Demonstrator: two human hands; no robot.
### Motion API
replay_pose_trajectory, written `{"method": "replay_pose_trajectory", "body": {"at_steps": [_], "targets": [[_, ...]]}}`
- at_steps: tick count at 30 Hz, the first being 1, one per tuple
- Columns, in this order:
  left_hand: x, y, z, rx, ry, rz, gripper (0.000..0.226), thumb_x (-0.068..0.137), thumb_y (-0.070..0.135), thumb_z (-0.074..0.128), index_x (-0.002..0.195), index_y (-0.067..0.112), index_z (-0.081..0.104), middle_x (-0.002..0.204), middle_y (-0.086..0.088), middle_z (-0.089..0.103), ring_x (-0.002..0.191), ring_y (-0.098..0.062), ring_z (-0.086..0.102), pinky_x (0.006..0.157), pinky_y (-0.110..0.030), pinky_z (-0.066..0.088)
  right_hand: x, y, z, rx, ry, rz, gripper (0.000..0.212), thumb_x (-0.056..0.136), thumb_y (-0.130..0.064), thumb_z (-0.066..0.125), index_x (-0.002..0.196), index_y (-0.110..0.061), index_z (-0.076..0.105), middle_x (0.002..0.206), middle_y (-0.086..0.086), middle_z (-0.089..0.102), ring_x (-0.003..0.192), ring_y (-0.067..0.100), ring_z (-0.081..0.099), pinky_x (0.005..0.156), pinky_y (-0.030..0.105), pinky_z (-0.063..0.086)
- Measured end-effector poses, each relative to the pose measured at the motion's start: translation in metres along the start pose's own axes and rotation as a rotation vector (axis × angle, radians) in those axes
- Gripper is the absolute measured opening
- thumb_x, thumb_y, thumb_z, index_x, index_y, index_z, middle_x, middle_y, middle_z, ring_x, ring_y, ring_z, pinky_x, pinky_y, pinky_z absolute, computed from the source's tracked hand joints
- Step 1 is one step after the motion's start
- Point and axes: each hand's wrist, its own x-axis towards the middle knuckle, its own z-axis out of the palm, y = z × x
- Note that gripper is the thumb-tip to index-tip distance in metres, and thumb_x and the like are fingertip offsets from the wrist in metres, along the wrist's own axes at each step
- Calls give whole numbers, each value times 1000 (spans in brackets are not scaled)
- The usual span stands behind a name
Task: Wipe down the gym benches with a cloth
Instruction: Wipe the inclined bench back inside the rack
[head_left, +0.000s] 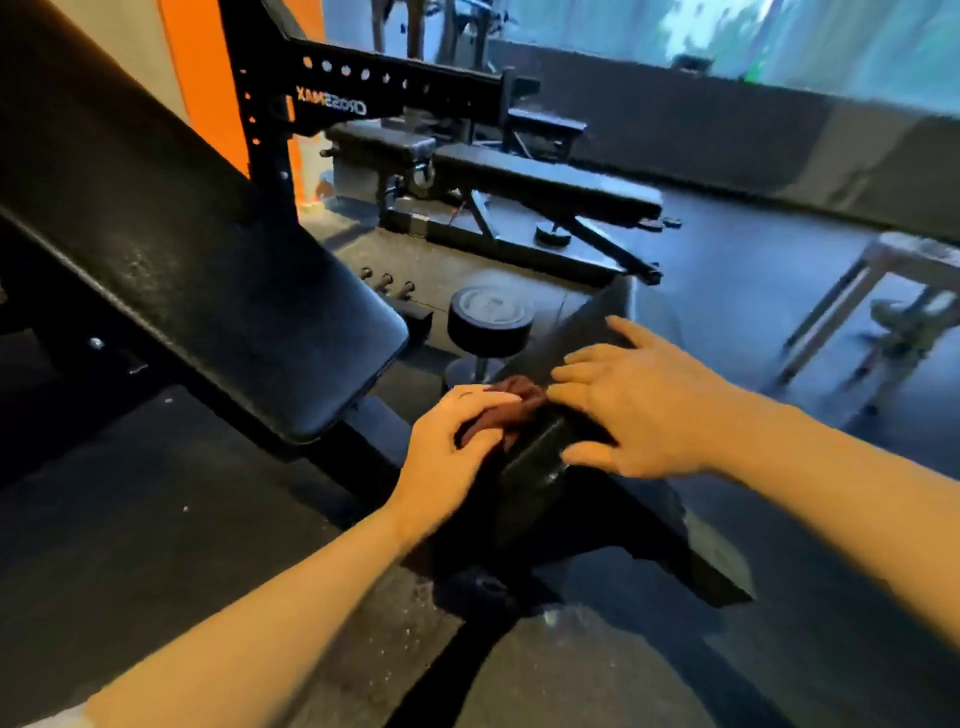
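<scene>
Maroon cloth (506, 402) gripped by left hand (449, 457); right hand (639, 410) flat.

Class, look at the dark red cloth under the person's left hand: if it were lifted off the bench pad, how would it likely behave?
The cloth lies bunched in folds under the left hand, so it would probably droop limply. It looks small and thin, so likely light. On the smooth black pad it would probably slide easily when pushed.

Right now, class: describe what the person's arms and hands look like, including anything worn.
Both forearms are bare, with no sleeves in view. The left hand and right hand wear no gloves; no watch, ring or bracelet shows, though motion blur softens fine detail.
</scene>
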Motion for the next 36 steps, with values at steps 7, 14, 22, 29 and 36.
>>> {"method": "replay_pose_trajectory", "body": {"at_steps": [7, 14, 22, 29, 36], "targets": [[-29, 29, 18, 19, 114, 77, 31, 83, 21, 62, 112, 14, 67, 114, 0, 64, 109, -18, 60, 94, -26, 46, -37, 1, 38, 697, 455, 94, 47, 90, -10, 37, 134, -13, 52, 126, 0, 55, 124, 15, 46, 120, 38, 18], [-56, 31, 79, 269, 402, 188, 36, 73, 12, 71, 108, 22, 70, 111, 9, 59, 103, 0, 57, 86, -9, 41, -36, -4, 69, 691, 790, 82, 49, 92, -26, 31, 133, -11, 54, 133, 4, 56, 125, 15, 44, 107, 18, 29], [-13, 83, 100, 437, 414, 342, 45, 78, 8, 65, 123, 16, 65, 123, 1, 55, 117, -6, 51, 97, -13, 39, -59, 11, 105, 1162, 724, 282, 93, 82, -10, 69, 143, -49, 11, 150, -24, 30, 133, -9, 27, 109, 18, 29], [-47, 47, 98, 681, 235, 387, 31, 79, 23, 67, 110, 22, 67, 114, 9, 55, 100, -13, 58, 82, -30, 49, -57, -34, 107, 1375, 821, 520, 86, 84, 2, 58, 150, -39, 22, 149, -16, 34, 133, 3, 35, 107, 28, 37], [24, 98, 96, 690, 316, 489, 32, 83, 16, 69, 114, 14, 67, 123, -3, 58, 114, -18, 52, 98, -23, 42, -50, -29, 85, 1309, 962, 570, 63, 85, 8, 50, 139, -23, 46, 140, -10, 47, 132, 8, 39, 108, 24, 35]]}}
